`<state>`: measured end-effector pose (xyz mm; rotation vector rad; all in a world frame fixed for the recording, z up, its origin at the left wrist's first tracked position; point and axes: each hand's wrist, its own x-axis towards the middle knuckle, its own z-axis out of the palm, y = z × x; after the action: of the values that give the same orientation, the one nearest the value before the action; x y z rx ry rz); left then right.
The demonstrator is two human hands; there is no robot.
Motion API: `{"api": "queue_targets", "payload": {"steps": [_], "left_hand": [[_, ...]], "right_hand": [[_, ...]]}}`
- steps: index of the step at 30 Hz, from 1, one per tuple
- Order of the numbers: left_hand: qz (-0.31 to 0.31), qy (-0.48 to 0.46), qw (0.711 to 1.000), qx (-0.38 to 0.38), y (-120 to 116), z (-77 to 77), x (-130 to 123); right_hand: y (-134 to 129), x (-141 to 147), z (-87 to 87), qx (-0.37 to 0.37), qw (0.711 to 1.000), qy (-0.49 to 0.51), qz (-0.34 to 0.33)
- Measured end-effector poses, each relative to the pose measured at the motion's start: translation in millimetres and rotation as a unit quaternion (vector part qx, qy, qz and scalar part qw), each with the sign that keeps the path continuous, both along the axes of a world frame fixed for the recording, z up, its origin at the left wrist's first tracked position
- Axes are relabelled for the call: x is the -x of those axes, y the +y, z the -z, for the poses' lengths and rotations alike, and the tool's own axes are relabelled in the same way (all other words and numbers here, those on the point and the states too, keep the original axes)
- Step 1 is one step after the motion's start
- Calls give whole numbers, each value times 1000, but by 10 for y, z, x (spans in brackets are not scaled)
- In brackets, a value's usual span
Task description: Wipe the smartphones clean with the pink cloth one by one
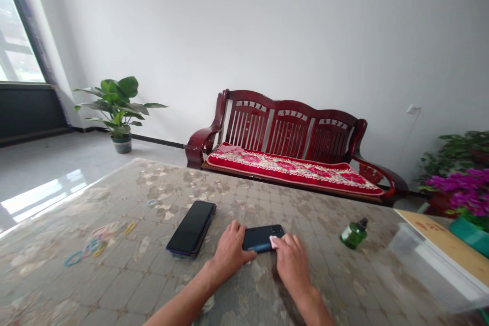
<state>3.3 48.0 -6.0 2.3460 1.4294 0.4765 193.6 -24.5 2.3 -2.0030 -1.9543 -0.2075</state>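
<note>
A dark blue phone (260,237) lies back side up on the patterned tablecloth, its camera bump at the upper right. My left hand (232,245) grips its left end, thumb along the near edge and fingers at the far edge. Pinched in the fingers of my right hand (293,260) is a small pale pink cloth (273,242), pressed against the right part of the phone's back. To the left lies a dark phone (193,227), screen up, apparently on top of another flat item. A green spray bottle (355,234) stands to the right.
Colourful elastic bands (95,244) are scattered at the table's left. At the right are a clear plastic box (424,265), a tan board (446,242) and purple flowers (464,191) in a teal pot. Past the table's far edge stands a red wooden bench (286,132).
</note>
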Motion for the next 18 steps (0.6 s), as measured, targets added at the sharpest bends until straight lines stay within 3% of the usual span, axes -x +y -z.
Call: {"api": "queue_targets", "payload": {"steps": [5, 13, 18], "left_hand": [[-36, 11, 999, -3, -53, -12, -23], [-54, 33, 998, -10, -86, -81, -51], [-62, 40, 997, -20, -109, -75, -61]], "right_hand": [[39, 173, -21, 2, 997, 15, -78], [317, -82, -86, 10, 1000, -7, 14], [192, 152, -21, 7, 997, 30, -68]]}}
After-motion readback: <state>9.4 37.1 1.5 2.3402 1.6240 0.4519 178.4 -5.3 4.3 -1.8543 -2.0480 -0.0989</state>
